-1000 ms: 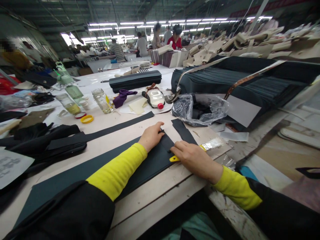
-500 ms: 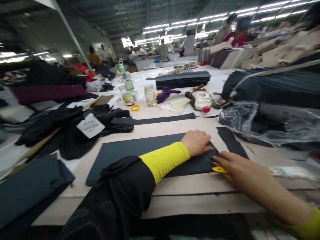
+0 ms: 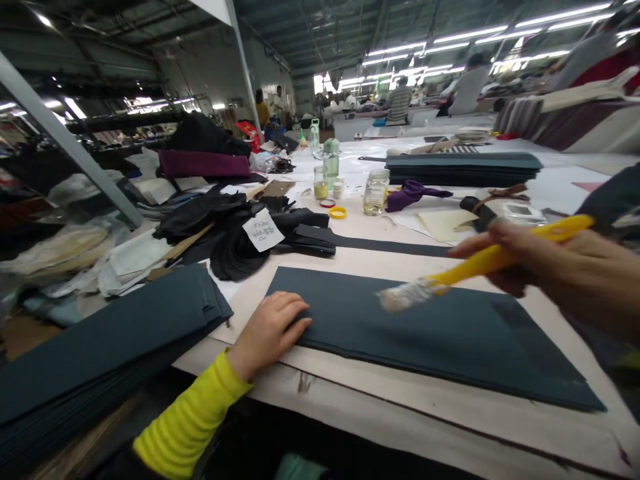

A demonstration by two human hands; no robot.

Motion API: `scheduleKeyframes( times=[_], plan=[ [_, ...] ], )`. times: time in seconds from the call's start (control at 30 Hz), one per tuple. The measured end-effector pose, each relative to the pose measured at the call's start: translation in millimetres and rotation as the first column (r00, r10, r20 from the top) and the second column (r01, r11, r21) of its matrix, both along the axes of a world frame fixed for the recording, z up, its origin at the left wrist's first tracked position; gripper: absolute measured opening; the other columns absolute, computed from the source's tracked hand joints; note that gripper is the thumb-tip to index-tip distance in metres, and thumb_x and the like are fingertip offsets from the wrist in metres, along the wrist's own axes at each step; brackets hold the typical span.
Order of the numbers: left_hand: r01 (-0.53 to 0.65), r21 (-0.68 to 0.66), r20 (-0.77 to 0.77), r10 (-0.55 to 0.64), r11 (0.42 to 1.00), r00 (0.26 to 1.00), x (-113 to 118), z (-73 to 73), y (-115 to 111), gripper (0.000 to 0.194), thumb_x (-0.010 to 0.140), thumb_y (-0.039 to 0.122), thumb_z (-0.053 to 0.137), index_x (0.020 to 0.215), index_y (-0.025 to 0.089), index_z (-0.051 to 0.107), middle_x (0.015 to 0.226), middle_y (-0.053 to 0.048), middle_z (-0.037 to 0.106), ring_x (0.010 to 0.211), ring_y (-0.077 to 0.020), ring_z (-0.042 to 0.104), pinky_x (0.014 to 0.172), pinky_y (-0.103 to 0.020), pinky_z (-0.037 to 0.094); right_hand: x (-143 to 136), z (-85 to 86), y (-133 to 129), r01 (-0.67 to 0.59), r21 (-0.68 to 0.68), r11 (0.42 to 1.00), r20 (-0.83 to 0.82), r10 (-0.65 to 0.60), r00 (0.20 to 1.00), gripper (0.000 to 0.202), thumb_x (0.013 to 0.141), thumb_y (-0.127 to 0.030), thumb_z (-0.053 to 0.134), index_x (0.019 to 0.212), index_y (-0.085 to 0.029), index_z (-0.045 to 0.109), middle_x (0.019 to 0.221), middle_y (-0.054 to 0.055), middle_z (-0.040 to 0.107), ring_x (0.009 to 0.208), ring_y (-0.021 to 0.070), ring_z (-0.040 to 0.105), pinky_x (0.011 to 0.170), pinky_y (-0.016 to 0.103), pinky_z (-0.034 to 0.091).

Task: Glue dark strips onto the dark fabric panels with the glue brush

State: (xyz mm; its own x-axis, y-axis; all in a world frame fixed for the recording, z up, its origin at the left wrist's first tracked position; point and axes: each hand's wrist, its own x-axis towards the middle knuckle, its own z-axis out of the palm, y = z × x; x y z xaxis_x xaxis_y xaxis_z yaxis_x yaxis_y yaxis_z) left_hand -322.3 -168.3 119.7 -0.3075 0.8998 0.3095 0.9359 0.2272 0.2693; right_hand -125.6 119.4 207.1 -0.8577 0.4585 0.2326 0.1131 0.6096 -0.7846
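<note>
A dark teal fabric panel (image 3: 350,317), apparently several layers thick, lies flat on the pale table covering. My left hand (image 3: 273,330) rests on its left end with fingers laid over the edge, holding nothing. Above the panel's right half, my right hand (image 3: 545,267) grips a paintbrush (image 3: 473,265) by its yellow handle. The brush points left, and its whitish, caked bristles hover over the middle of the panel, apparently not touching. A darker, shiny patch (image 3: 535,327) shows at the panel's right end.
Folded teal pieces (image 3: 115,327) are stacked at left, beside black fabric pieces (image 3: 240,247) bearing a handwritten note (image 3: 263,230). Behind the panel stand a glass jar (image 3: 376,192), purple scissors-like handles (image 3: 415,195), and another fabric stack (image 3: 460,170). People are in the background.
The view has swung left. My left hand has moved from the panel's right end to its left end. My right hand has lifted the brush from near the table to over the panel.
</note>
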Motion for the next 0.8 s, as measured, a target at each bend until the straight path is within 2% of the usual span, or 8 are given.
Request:
scheduleKeyframes(
  times=[0.03,0.1,0.2,0.3,0.43,0.53,0.63,0.8],
  plan=[
    [-0.043,0.013,0.003,0.043,0.999,0.999,-8,-5.7,-15,0.022,0.085,0.03,0.046,0.099,0.017,0.055,0.101,-0.007,0.057,0.096,-0.0181,0.049,0.086,-0.034,0.039,-22,0.6,-17,-0.052,-0.08,0.995,0.026,0.054,0.998,0.046,0.081,-0.058,0.04,0.08,-0.02,0.065,0.048,0.003,0.046,0.042,0.0111,0.044,0.038,0.023,0.036],
    [-0.058,0.017,0.015,0.058,0.998,0.998,-17,-14.5,-35,0.022,0.083,0.032,0.05,0.098,0.017,0.056,0.099,-0.007,0.057,0.094,-0.0182,0.05,0.083,-0.034,0.04,-63,-1.8,-49,-0.139,-0.236,0.962,0.046,0.154,0.987,0.038,0.076,-0.053,0.052,0.085,-0.017,0.063,0.055,0.001,0.049,0.047,0.0095,0.045,0.042,0.021,0.039],
    [-0.02,0.007,0.036,0.019,1.0,0.999,-19,-21.1,-46,0.021,0.082,0.033,0.052,0.097,0.019,0.057,0.096,-0.006,0.058,0.091,-0.018,0.05,0.081,-0.033,0.04,-110,-10.3,-87,-0.191,-0.422,0.887,0.065,0.24,0.969,0.028,0.076,-0.037,0.058,0.091,-0.013,0.06,0.061,0.0,0.05,0.048,0.0073,0.044,0.041,0.018,0.038],
    [-0.001,-0.003,0.054,0.001,1.0,0.999,-20,-23.7,-45,0.019,0.083,0.032,0.05,0.096,0.02,0.057,0.093,-0.005,0.058,0.089,-0.0171,0.05,0.08,-0.033,0.04,-141,-20.4,-112,-0.201,-0.458,0.866,0.07,0.26,0.963,0.02,0.08,-0.028,0.053,0.09,-0.011,0.058,0.058,-0.001,0.049,0.045,0.0061,0.043,0.038,0.016,0.035],
    [0.014,-0.004,0.051,-0.014,1.0,0.999,-23,-25.6,-43,0.017,0.084,0.031,0.049,0.095,0.021,0.058,0.092,-0.004,0.058,0.089,-0.0169,0.05,0.079,-0.032,0.039,-165,-33.8,-128,-0.226,-0.476,0.85,0.062,0.289,0.955,0.017,0.08,-0.026,0.052,0.085,-0.011,0.057,0.056,-0.002,0.048,0.041,0.0051,0.042,0.037,0.016,0.036],
    [0.021,-0.005,0.032,-0.021,1.0,0.999,-23,-25.5,-43,0.017,0.084,0.03,0.048,0.095,0.02,0.057,0.092,-0.004,0.057,0.088,-0.0169,0.05,0.077,-0.032,0.039,-170,-40.8,-129,-0.235,-0.487,0.841,0.075,0.309,0.948,0.017,0.081,-0.025,0.05,0.085,-0.01,0.057,0.056,-0.002,0.047,0.041,0.0048,0.041,0.037,0.016,0.036],
    [0.023,-0.006,0.018,-0.023,1.0,1.0,-22,-25.3,-42,0.016,0.084,0.028,0.048,0.095,0.02,0.057,0.091,-0.004,0.057,0.087,-0.0166,0.05,0.076,-0.031,0.04,-158,-41.3,-117,-0.215,-0.466,0.858,0.114,0.299,0.947,0.017,0.081,-0.025,0.05,0.084,-0.01,0.058,0.056,-0.002,0.047,0.042,0.0051,0.041,0.037,0.016,0.035],
    [0.026,-0.009,-0.006,-0.026,1.0,1.0,-23,-26.0,-41,0.016,0.084,0.027,0.049,0.096,0.02,0.058,0.092,-0.005,0.057,0.087,-0.0163,0.05,0.078,-0.031,0.041,-94,-35.1,-64,-0.055,-0.401,0.914,0.195,0.144,0.97,0.019,0.08,-0.027,0.052,0.083,-0.01,0.059,0.054,-0.002,0.046,0.043,0.0056,0.041,0.038,0.017,0.033]
  ],
)
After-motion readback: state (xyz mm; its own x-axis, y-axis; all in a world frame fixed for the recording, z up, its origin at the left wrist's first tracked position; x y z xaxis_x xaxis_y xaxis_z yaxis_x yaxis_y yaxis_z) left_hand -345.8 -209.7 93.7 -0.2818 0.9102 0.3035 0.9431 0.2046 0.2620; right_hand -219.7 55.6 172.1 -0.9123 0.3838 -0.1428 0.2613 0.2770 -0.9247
